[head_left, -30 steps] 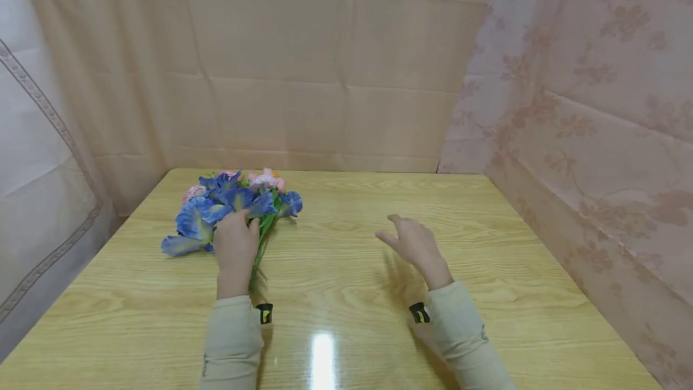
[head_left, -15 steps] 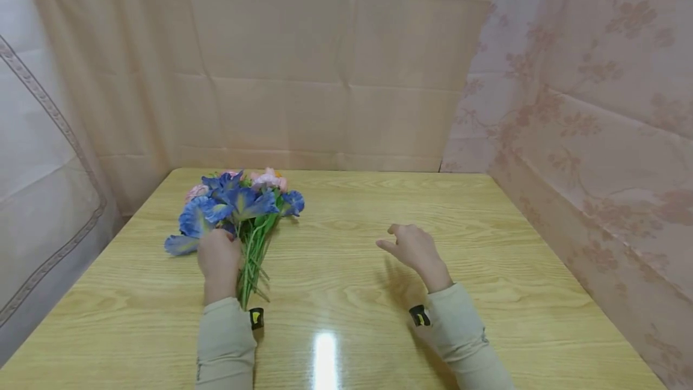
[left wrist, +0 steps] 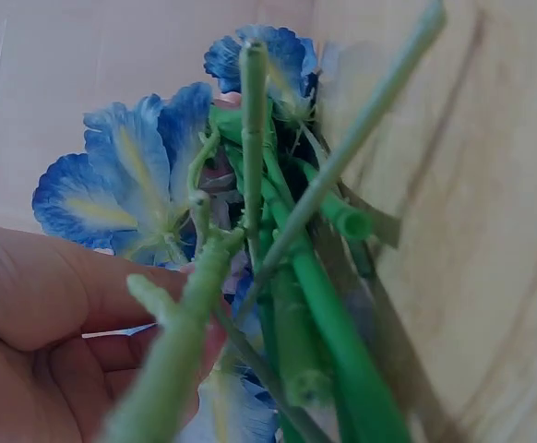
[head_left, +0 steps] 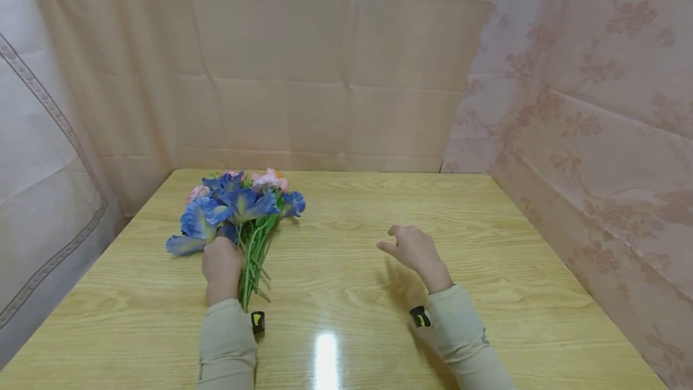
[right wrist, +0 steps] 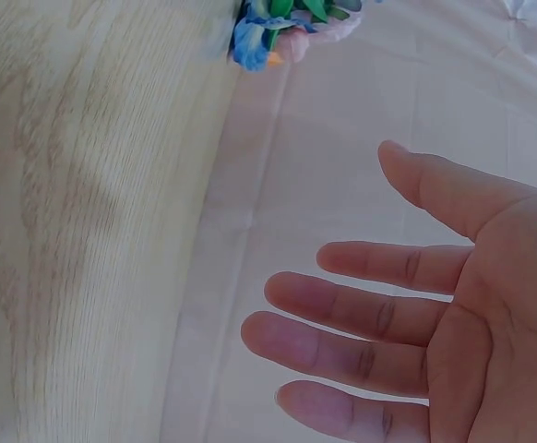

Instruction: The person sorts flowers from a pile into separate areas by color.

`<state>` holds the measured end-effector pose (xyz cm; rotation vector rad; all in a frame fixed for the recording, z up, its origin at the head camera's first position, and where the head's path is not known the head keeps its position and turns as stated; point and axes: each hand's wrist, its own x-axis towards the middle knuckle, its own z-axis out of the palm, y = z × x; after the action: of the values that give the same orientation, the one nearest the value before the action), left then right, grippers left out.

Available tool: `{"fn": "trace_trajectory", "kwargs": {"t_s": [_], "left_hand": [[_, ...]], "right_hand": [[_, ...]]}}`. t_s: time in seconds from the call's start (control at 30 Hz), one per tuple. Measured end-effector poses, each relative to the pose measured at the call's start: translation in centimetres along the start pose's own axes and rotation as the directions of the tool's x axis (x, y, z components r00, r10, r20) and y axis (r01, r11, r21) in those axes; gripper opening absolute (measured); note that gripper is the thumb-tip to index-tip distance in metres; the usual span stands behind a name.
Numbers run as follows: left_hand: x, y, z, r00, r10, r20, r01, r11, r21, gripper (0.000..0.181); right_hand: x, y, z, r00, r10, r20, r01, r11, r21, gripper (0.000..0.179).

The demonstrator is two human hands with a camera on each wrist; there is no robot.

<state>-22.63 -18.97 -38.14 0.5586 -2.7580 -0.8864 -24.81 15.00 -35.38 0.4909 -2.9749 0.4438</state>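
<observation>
A bunch of artificial flowers lies at the left of the wooden table, with large blue irises (head_left: 243,202) in front and pink blooms (head_left: 267,180) behind. Its green stems (head_left: 253,269) point toward the near edge. My left hand (head_left: 222,263) pinches the stem of the leftmost blue iris (head_left: 196,221) just below the bloom. In the left wrist view, thumb and curled fingers (left wrist: 75,323) meet behind a pale green stem (left wrist: 190,323), which partly hides the grip. My right hand (head_left: 415,253) hovers over the table's right half, fingers spread and holding nothing (right wrist: 370,314).
The table (head_left: 335,269) has a wood-grain top. A beige curtain (head_left: 325,77) hangs behind it, a floral cloth (head_left: 595,107) along the right and a white cloth (head_left: 43,167) on the left. Black wrist cameras sit by both cuffs.
My left hand has drawn back from among the blooms, toward me and to the left, so more of the green stems shows. The right hand stays nearly in place, slightly lower.
</observation>
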Motion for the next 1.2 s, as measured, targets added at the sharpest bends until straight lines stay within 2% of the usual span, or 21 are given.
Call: {"fn": "trace_trajectory", "kwargs": {"t_s": [0.2, 0.33, 0.53, 0.6, 0.73, 0.93, 1.1, 1.2], "left_hand": [[-0.1, -0.1, 0.2, 1.0, 0.015, 0.012, -0.015, 1.0, -0.006, 0.042], [0.0, -0.1, 0.3, 1.0, 0.023, -0.003, -0.023, 1.0, -0.002, 0.038], [0.0, 0.2, 0.1, 0.991, 0.057, -0.117, -0.061, 0.998, -0.026, 0.026], [-0.1, 0.5, -0.2, 0.986, 0.075, -0.15, -0.081, 0.996, -0.032, 0.029], [-0.4, 1.2, -0.7, 0.981, 0.099, -0.165, -0.105, 0.994, -0.03, 0.037], [-0.8, 2.7, -1.4, 0.965, 0.133, -0.226, -0.156, 0.984, -0.09, 0.016], [-1.1, 4.1, -1.7, 0.96, 0.154, -0.234, -0.194, 0.968, -0.158, 0.015], [-1.3, 4.8, -1.7, 0.942, 0.206, -0.265, -0.254, 0.954, -0.162, 0.011]], "right_hand": [[0.1, 0.0, 0.0, 1.0, 0.004, 0.011, -0.004, 1.0, 0.006, 0.043], [0.1, 0.0, 0.1, 1.0, 0.001, 0.014, -0.001, 1.0, 0.003, 0.043], [0.1, 0.0, 0.1, 1.0, -0.009, 0.016, 0.009, 1.0, -0.012, 0.042], [0.0, 0.0, 0.1, 1.0, -0.006, 0.017, 0.007, 1.0, -0.008, 0.042], [0.0, -0.2, 0.3, 1.0, -0.005, 0.021, 0.005, 1.0, 0.011, 0.043], [0.1, -0.5, 0.7, 1.0, -0.021, 0.021, 0.02, 0.999, 0.033, 0.042], [0.0, -1.0, 0.9, 0.999, -0.036, 0.019, 0.035, 0.998, 0.052, 0.041], [0.1, -1.3, 1.0, 0.999, -0.05, 0.008, 0.05, 0.997, 0.051, 0.04]]}}
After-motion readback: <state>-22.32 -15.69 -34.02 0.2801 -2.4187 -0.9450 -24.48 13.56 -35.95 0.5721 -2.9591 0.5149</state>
